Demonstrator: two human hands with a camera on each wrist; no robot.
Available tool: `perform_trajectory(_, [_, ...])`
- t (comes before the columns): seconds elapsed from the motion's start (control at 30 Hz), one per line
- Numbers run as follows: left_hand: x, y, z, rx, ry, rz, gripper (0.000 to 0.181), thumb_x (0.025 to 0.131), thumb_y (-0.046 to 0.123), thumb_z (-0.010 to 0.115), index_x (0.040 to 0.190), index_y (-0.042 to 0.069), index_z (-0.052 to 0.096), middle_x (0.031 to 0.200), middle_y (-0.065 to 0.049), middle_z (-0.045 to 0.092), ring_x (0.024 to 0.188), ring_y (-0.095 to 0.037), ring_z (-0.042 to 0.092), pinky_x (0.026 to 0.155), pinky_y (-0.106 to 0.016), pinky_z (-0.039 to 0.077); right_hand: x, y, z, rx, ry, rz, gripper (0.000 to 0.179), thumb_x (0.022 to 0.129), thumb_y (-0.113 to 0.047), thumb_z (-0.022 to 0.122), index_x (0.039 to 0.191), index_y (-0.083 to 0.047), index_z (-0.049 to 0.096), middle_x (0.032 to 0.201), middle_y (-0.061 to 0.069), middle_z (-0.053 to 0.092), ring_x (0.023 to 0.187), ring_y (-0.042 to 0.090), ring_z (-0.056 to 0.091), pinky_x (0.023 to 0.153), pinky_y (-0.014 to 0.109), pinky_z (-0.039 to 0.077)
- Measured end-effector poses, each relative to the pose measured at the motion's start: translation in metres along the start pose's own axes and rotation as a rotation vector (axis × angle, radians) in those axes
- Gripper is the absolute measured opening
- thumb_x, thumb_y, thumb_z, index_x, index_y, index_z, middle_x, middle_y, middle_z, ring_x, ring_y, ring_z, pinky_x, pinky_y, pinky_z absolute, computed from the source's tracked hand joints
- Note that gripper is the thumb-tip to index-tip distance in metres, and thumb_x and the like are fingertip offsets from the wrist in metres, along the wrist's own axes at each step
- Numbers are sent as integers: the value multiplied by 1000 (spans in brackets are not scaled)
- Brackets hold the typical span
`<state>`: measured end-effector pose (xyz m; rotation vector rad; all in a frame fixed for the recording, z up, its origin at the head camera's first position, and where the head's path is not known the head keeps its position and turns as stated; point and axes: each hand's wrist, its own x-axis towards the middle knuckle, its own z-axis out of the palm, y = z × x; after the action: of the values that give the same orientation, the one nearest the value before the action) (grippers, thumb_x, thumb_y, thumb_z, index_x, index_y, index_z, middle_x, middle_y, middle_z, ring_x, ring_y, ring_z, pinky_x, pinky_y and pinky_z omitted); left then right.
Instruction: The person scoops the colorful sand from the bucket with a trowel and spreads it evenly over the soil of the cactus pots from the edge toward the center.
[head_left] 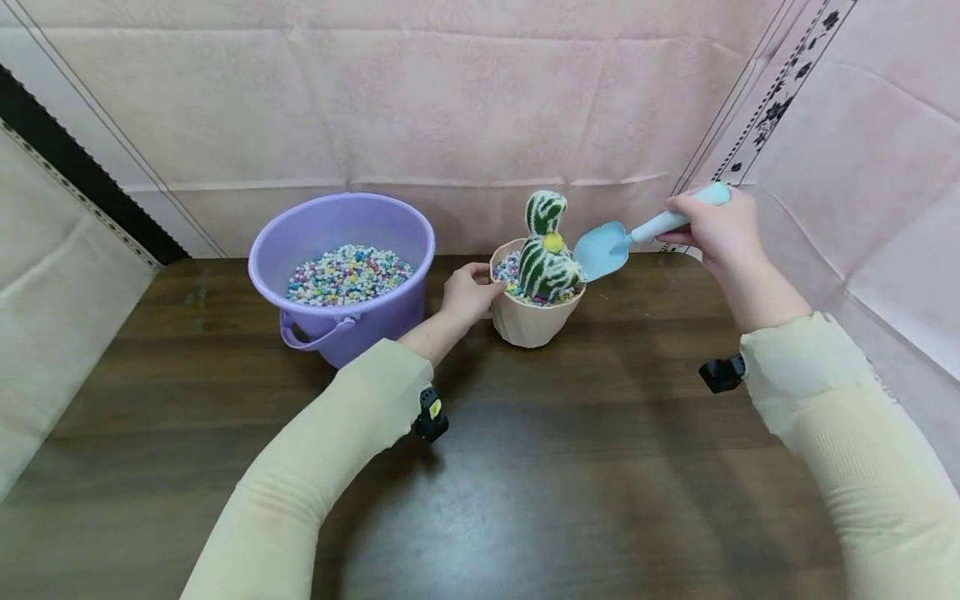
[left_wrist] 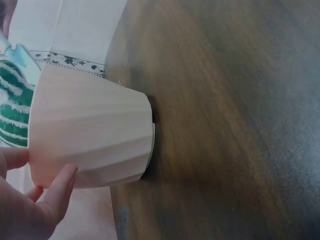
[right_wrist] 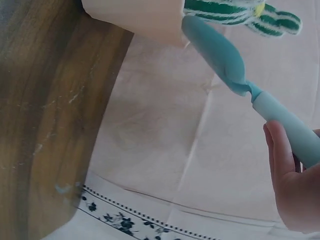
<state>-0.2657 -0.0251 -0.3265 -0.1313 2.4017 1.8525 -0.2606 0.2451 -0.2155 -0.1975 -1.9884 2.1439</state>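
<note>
A cream flowerpot (head_left: 534, 325) with a ridged wall stands upright on the wooden table. It holds a green-and-white knitted cactus (head_left: 546, 268) with a yellow flower, surrounded by small coloured pebbles (head_left: 508, 268). At the pot's left side my left hand (head_left: 470, 293) pinches the rim; the left wrist view shows fingertips (left_wrist: 68, 172) against the outer wall. My right hand (head_left: 716, 227) grips the pale blue handle of a toy shovel (head_left: 602, 250). The shovel's blade tilts down to the pot's right rim beside the cactus, and in the right wrist view its tip overlaps that rim.
Left of the pot stands a purple bucket (head_left: 341, 212), partly filled with coloured pebbles (head_left: 351, 275), its handle hanging at the front. Cloth-covered walls (head_left: 450, 108) border the dark wooden table (head_left: 525, 467) at the back and both sides.
</note>
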Motion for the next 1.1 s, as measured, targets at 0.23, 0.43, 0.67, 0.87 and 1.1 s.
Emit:
perform_trajectory(0.23, [-1,0,0,-12,1,6,45,89,12,59,132,3,49,124,-16,60,107,-27,62,79,-41,58,-9,-7,10,-164,-40,-99,13,78,2,66,72,-8,61,67,-2,61,60,7,65,55,21,57])
perform_trajectory(0.43, [-2,1,1,9,12,13,45,89,12,59,132,3,49,123,-16,60,107,-26,62,78,-40,58,-11,-9,11,-264,-79,-156,15,79,-1,68,69,-12,64,65,-5,63,59,5,64,56,20,57])
perform_trajectory(0.67, [-4,3,0,116,56,78,42,89,12,59,129,1,52,119,-16,63,108,-24,61,87,-34,55,-11,-14,10,-62,-3,-125,13,77,4,66,71,-7,63,68,0,60,60,8,66,55,23,58])
perform_trajectory(0.87, [-13,23,-13,205,110,219,44,87,14,62,128,0,54,119,-16,64,111,-25,60,95,-32,50,-3,-26,8,138,71,-88,13,78,8,60,72,-3,57,64,3,61,57,12,67,53,25,58])
perform_trajectory(1.1, [-28,67,-50,212,151,346,44,88,20,64,129,7,55,125,-10,62,114,-23,59,99,-28,46,10,-49,16,489,146,-6,15,80,13,59,79,0,51,70,11,59,56,24,65,55,37,59])
